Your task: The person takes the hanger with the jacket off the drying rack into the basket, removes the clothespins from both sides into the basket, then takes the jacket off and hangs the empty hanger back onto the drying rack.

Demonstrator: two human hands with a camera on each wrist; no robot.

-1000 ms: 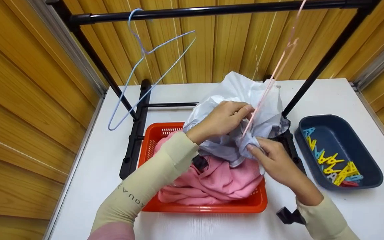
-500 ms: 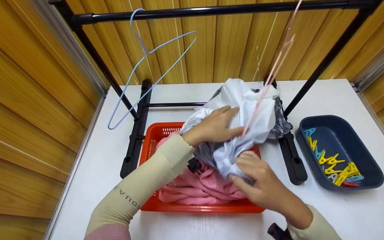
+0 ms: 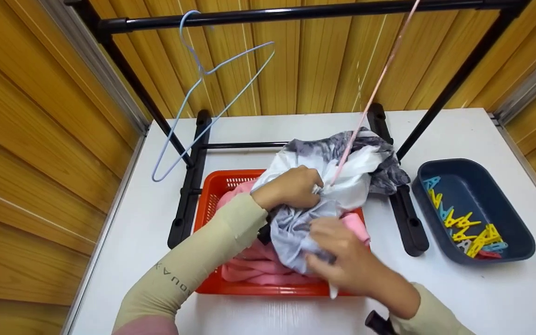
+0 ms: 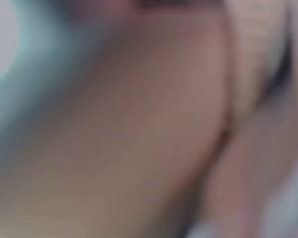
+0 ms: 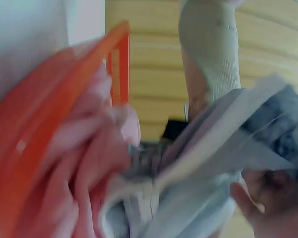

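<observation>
A thin white and grey garment (image 3: 296,228), dark-patterned at its far part, lies bunched over a red-orange plastic basket (image 3: 277,291). My left hand (image 3: 291,186) grips its white cloth, fingers curled under. Near the basket's right front, my right hand (image 3: 345,253), blurred, holds the garment's light grey part between thumb and fingers. In the right wrist view, the cloth (image 5: 193,163) stretches across from that hand. A pink hanger (image 3: 379,83) hangs from the rail, seen edge-on, its lower end reaching into the white cloth beside my left hand. The left wrist view is mostly blurred skin.
Pink cloth (image 3: 268,274) fills the basket. A black rack's rail (image 3: 268,17) crosses above, with an unoccupied blue hanger (image 3: 189,97) at left. Its foot (image 3: 407,228) stands right of the basket. A dark blue tub (image 3: 463,165) at right holds several clothespins (image 3: 482,239).
My right hand has moved left and toward me, drawing the grey cloth over the basket. The white cloth at the back has come down, baring the dark-patterned part. The left hand has curled in.
</observation>
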